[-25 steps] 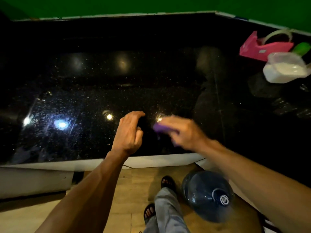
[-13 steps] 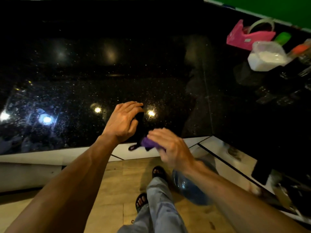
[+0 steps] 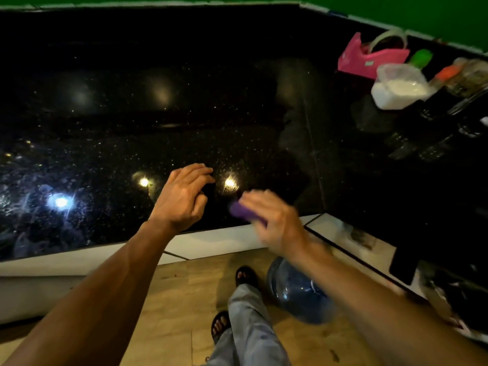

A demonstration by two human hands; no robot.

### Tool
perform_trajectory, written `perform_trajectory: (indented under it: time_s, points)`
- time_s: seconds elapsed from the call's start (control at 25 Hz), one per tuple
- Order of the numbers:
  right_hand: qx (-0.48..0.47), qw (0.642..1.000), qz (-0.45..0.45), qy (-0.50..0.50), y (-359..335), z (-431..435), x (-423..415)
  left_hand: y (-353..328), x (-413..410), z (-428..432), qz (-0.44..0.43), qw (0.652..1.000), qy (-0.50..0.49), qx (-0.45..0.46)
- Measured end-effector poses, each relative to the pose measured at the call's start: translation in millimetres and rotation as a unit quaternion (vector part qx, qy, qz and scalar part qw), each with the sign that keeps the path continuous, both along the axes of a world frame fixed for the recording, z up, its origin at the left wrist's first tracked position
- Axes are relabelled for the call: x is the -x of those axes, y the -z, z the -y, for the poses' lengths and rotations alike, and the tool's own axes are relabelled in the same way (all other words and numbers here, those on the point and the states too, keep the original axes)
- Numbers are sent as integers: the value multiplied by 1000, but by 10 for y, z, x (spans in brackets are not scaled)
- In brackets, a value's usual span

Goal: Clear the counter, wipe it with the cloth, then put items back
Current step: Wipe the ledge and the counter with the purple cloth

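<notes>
The black speckled counter (image 3: 184, 114) fills the upper view, glossy with light reflections. My right hand (image 3: 272, 217), motion-blurred, grips a purple cloth (image 3: 244, 211) on the counter's front part near the white edge. My left hand (image 3: 182, 196) hovers just left of it over the front of the counter, fingers loosely curled, holding nothing that I can see. At the far right corner stand a pink bag (image 3: 367, 58), a clear tub of white powder (image 3: 398, 87), a green-capped bottle (image 3: 421, 58) and an orange-capped one (image 3: 449, 72).
Dark jars and objects (image 3: 433, 138) crowd the counter's right side. A blue water jug (image 3: 298, 294) sits on the tan floor beside my sandalled feet (image 3: 245, 276). A green wall (image 3: 396, 9) backs the counter.
My right hand pulled the purple cloth back to the counter's front edge, then pushed it forward onto the counter again. My left hand stayed in place.
</notes>
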State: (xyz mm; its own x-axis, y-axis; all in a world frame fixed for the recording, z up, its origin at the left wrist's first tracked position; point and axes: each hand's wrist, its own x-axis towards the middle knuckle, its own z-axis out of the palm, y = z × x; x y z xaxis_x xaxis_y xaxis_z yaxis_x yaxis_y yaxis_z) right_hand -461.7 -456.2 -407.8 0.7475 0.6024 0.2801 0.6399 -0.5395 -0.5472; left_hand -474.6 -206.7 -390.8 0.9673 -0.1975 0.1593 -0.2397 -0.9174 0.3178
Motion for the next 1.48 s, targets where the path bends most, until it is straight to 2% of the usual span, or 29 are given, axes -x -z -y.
perform_trajectory:
  time_s: [0.08, 0.16, 0.2, 0.28, 0.36, 0.44, 0.52, 0.64, 0.88, 1.08, 1.16, 1.28, 1.48]
  points:
    - [3, 997, -24, -80, -77, 1, 222, -3, 4, -3, 3, 1000, 3, -13]
    - [-24, 994, -58, -94, -156, 97, 116, -32, -36, 3, 4, 1000, -6, -16]
    - [-49, 995, -62, -67, -203, 161, -3, -60, -89, 31, 5, 1000, -10, -13]
    - [-114, 990, -62, 54, -330, 321, -365, -134, -262, 142, 16, 1000, -11, -4]
    - [-167, 963, -75, 198, -444, 542, -892, -206, -538, 318, 24, 1000, -5, 6]
    - [-162, 936, -71, 304, -553, 719, -1450, -227, -872, 461, 18, 1000, -11, 15]
    - [-128, 925, -96, 343, -598, 849, -1949, -209, -1276, 566, -9, 1000, -22, 19]
    - [-76, 941, -110, 311, -599, 809, -2578, -151, -1917, 642, -24, 999, -46, 4]
    - [-79, 971, -20, 226, -579, 285, -4030, -5, -3151, 512, -4, 996, -93, 11]
    - [31, 981, 61, 183, -419, -32, -5174, 118, -3401, 436, 25, 996, -84, 23]
    - [66, 979, 60, 182, -278, -178, -5519, 111, -3405, 435, 24, 995, -91, 24]
    - [72, 977, 57, 192, -66, -322, -5673, 98, -3417, 429, 14, 995, -91, 29]
    - [87, 989, 56, 108, -155, -179, -5389, 73, -3414, 431, -2, 996, -90, 25]
